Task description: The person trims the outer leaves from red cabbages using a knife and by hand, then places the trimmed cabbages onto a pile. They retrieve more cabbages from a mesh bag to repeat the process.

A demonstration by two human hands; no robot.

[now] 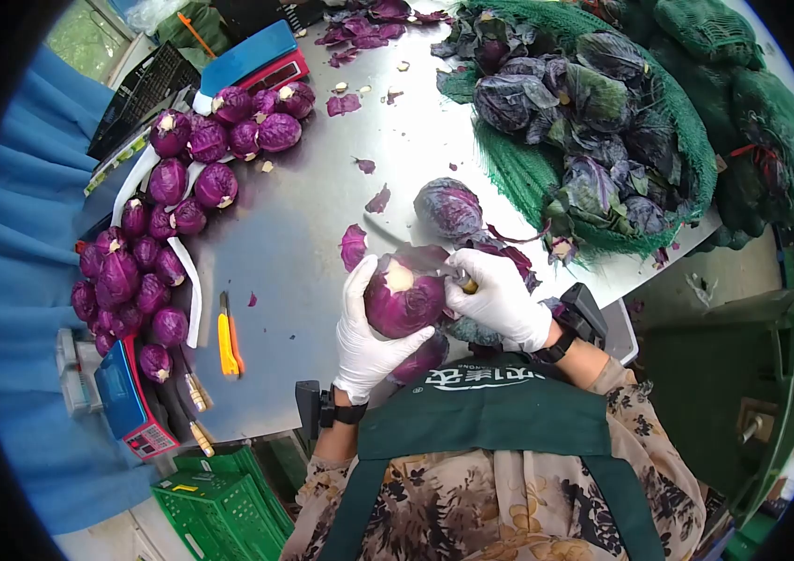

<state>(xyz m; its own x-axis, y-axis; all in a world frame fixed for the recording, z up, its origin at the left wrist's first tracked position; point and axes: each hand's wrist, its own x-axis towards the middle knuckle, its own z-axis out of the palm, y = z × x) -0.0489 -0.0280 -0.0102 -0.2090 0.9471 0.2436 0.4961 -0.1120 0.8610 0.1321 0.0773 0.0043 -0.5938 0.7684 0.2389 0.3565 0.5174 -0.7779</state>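
Note:
My left hand, in a white glove, is wrapped round the lower left side of a peeled red cabbage whose pale cut stem faces up. At the cabbage's right side my right hand, also gloved, grips the handle of a small knife; the blade is hard to make out. Just above the hands lies a cabbage with dull outer leaves. Loose dark leaves sit partly hidden beneath my right hand, and another purple cabbage shows below the held one.
Peeled cabbages line the table's left side. A yellow cutter lies near them. An open green net of unpeeled cabbages fills the upper right, with full net sacks beyond. Leaf scraps dot the metal table. A green bin stands right.

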